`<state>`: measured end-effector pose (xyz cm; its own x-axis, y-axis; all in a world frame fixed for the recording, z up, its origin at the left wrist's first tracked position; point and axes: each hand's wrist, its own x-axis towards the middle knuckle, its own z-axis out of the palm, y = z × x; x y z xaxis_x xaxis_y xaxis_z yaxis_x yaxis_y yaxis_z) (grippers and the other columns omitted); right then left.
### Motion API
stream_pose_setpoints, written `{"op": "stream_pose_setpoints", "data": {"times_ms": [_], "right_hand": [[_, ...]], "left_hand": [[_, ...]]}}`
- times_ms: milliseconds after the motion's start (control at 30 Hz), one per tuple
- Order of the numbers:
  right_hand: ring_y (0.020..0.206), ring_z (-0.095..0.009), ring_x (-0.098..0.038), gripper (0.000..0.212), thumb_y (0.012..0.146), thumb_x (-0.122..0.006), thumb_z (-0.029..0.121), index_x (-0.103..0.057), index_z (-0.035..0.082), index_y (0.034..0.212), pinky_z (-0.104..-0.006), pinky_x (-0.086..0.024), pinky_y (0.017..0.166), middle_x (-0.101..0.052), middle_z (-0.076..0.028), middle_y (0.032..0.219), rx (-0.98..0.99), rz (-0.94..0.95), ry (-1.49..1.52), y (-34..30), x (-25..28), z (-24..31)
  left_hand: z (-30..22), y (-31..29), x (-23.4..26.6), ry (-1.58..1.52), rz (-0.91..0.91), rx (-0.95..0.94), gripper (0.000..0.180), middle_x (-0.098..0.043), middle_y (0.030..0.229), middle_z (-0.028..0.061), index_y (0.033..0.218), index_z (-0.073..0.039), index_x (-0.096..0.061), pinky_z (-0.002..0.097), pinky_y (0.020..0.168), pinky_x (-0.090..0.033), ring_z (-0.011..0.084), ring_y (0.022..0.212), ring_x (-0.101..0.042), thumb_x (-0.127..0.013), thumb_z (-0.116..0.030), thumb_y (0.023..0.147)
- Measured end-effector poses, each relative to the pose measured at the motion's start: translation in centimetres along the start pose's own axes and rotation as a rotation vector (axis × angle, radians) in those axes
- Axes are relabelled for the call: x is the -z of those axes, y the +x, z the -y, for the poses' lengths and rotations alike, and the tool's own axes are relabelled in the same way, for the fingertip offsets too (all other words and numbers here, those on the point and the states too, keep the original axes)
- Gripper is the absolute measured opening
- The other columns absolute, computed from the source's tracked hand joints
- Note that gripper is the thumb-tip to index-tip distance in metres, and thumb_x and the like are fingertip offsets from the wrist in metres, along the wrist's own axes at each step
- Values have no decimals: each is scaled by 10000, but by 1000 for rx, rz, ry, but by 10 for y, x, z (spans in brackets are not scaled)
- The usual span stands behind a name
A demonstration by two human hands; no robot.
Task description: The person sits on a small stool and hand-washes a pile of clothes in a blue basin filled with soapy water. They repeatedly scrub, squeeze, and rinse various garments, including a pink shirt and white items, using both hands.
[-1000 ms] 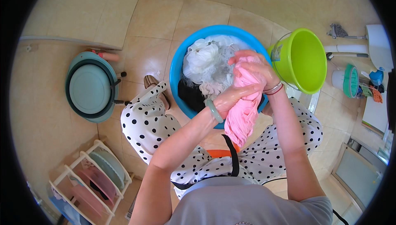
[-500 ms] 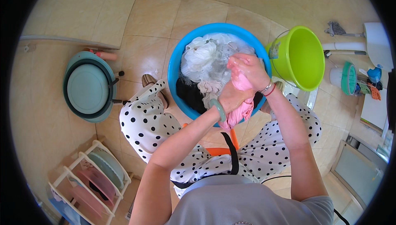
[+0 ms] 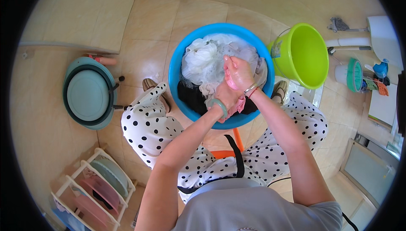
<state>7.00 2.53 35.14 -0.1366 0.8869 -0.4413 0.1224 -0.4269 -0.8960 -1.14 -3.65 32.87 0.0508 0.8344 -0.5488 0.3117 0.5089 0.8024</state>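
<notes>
A round blue basin (image 3: 176, 100) stands on the floor between my feet, with wet laundry and suds in it. Over its right front part, my left hand (image 3: 229, 95) and my right hand (image 3: 239, 73) are both closed around a bunched pink cloth (image 3: 238, 105). The right hand is farther off and the left nearer to me; the cloth shows between and below them. White fabric (image 3: 200, 64) fills the back left of the basin. Black fabric (image 3: 190, 97) lies at the front left, and a pale beige cloth (image 3: 208, 89) sits beside my left hand.
A lime-green bucket (image 3: 290, 59) stands right of the basin, close to its rim. Grey-green collapsible basins (image 3: 70, 104) hang at the left wall. A white rack (image 3: 67, 182) with more basins is at lower left. Part of an orange stool (image 3: 223, 154) shows between my legs.
My right hand has come left and turned over the pink cloth, nearer to the left hand. Less of the cloth hangs toward the basin's front rim now.
</notes>
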Motion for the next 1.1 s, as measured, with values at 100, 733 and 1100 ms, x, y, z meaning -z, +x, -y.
{"op": "stream_pose_setpoints", "data": {"times_ms": [100, 733, 1100], "right_hand": [[677, -83, -519, 314, 919, -546, 312, -584, 26, 794, -246, -423, 619, -570, -22, 715, 52, 34, 116, 11, 7, -10], [984, -159, -580, 357, 814, -606, 22, -519, 13, 1160, -312, -450, 891, -598, -56, 1082, 77, 50, 770, -50, 103, 58], [864, -114, -594, 294, 819, -617, 23, -546, 21, 1104, -240, -461, 781, -633, -40, 966, 539, -259, 160, -78, 194, 84]], "left_hand": [[8, 7, 2, -239, -17, -122, 607, -585, 1090, 122, 1225, -47, -417, 337, 830, -487, 240, 988, -586, -722, -143, 709], [-30, 23, 59, -1122, 324, 37, 447, -506, 1290, 48, 1304, -89, -436, 380, 1001, -396, 185, 1198, -476, -516, -319, 930], [-152, 22, -32, -650, 484, -34, 470, -560, 1179, 78, 1247, -67, -450, 335, 862, -479, 183, 1069, -563, -616, -297, 872]]}}
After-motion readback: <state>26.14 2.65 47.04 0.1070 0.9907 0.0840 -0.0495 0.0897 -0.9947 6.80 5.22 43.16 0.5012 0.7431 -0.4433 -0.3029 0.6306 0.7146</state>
